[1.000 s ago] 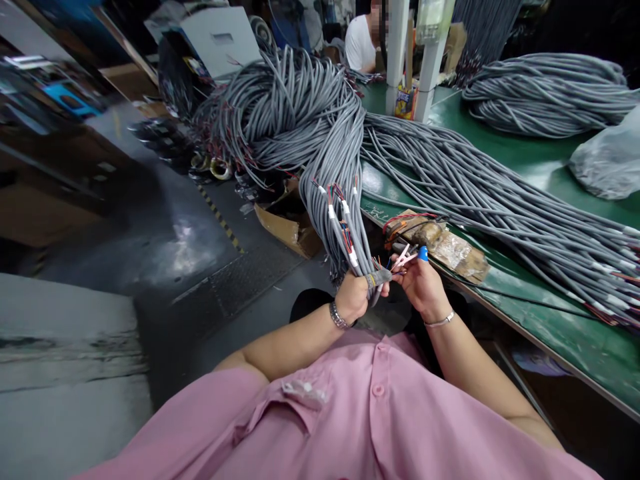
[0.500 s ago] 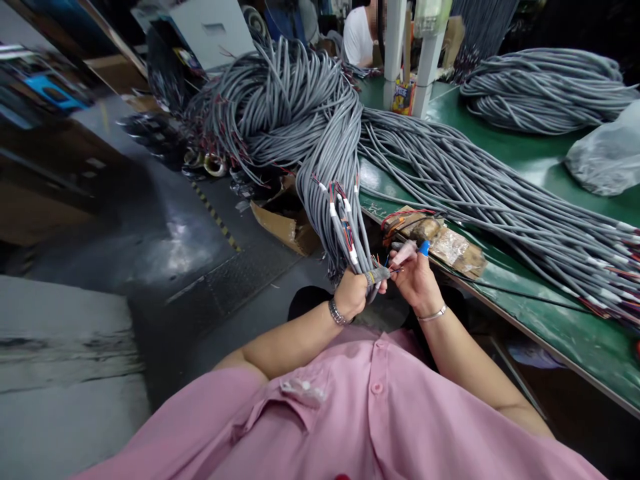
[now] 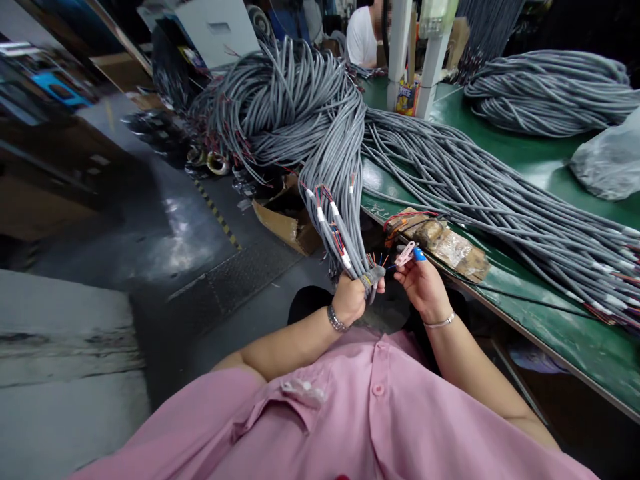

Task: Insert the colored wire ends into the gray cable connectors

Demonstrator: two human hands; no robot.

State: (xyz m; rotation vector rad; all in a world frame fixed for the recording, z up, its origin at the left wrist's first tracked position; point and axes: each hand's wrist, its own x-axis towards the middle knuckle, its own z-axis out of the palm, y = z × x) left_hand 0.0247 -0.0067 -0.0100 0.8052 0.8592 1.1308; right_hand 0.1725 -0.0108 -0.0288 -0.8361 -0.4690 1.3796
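Our left hand point(image 3: 351, 298) grips a cable point(image 3: 350, 253); right hand point(image 3: 423, 285) fingers point(image 3: 406, 254) pinch its wires point(image 3: 379, 259) near the table point(image 3: 540, 167).

Matt grey plastic-sheathed cables point(image 3: 345, 220) (smooth); glossy green tabletop point(image 3: 530, 167).

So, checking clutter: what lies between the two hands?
Head view: only thin coloured wire ends fanning from the cable bundle between left hand and right hand.
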